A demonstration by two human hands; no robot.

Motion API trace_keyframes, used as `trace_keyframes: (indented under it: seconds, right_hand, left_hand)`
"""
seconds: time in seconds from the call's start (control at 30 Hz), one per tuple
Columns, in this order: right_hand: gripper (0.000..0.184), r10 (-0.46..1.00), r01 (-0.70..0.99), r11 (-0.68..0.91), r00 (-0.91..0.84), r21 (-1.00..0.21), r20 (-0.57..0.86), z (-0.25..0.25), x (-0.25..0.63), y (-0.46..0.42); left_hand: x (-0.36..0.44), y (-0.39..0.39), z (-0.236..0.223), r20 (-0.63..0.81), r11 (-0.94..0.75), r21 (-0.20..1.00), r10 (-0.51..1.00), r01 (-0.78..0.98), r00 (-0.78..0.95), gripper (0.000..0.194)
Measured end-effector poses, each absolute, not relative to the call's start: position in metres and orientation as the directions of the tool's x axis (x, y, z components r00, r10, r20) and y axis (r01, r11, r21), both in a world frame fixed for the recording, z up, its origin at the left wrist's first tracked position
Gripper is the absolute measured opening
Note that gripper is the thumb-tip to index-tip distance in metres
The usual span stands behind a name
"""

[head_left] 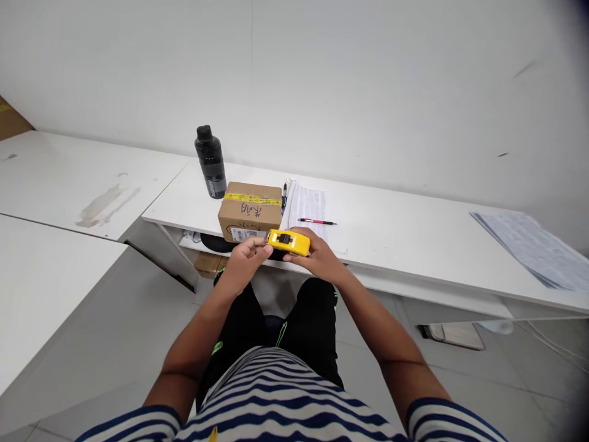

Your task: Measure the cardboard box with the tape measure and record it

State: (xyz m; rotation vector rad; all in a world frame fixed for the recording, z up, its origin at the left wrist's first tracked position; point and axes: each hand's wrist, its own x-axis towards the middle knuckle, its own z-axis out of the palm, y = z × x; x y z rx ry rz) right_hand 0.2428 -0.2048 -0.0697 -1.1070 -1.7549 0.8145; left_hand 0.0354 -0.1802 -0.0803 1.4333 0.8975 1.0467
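While the left hand [245, 263] pinches the tip [268, 236] at the left end, the yellow tape measure [299, 243] is up by the near edge of the desk [396, 236], right of the box's [251, 210] middle, its right end held in the right hand [321, 256]. It looks hard, smooth and a bit heavy, so that fat right end seems best to hold.

Soft, even light; dark, blurred upper right corner.
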Motion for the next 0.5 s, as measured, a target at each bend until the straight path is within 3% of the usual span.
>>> trace_keyframes:
  seconds: [0.1, 0.17, 0.27, 0.37, 0.5]
  right_hand:
    - [0.051, 0.841, 0.388, 0.511, -0.411, -0.767, 0.352, -0.056, 0.249, -0.204]
    - [0.048, 0.833, 0.423, 0.519, -0.448, -0.743, 0.326, -0.047, 0.26, -0.201]
    - [0.049, 0.927, 0.482, 0.362, -0.281, -0.798, 0.25, -0.041, 0.296, -0.189]
    - [0.05, 0.981, 0.357, 0.195, -0.067, -0.914, 0.183, -0.045, 0.344, -0.171]
    - [0.056, 0.981, 0.301, 0.16, 0.057, -0.94, 0.185, -0.059, 0.38, -0.15]
  left_hand:
    - [0.013, -0.181, -0.062, 0.033, -0.033, 0.999, 0.93, -0.007, 0.367, 0.045]
    - [0.0, -0.174, -0.049, 0.01, -0.014, 1.0, 0.92, 0.006, 0.392, 0.042]
    - [-0.025, -0.143, -0.033, 0.06, -0.052, 0.998, 0.971, -0.04, 0.23, 0.039]
    - [-0.059, -0.093, -0.025, 0.148, -0.152, 0.986, 0.987, -0.071, -0.067, 0.035]
    - [-0.08, -0.038, -0.032, -0.039, 0.039, 0.999, 0.998, 0.001, -0.056, 0.029]
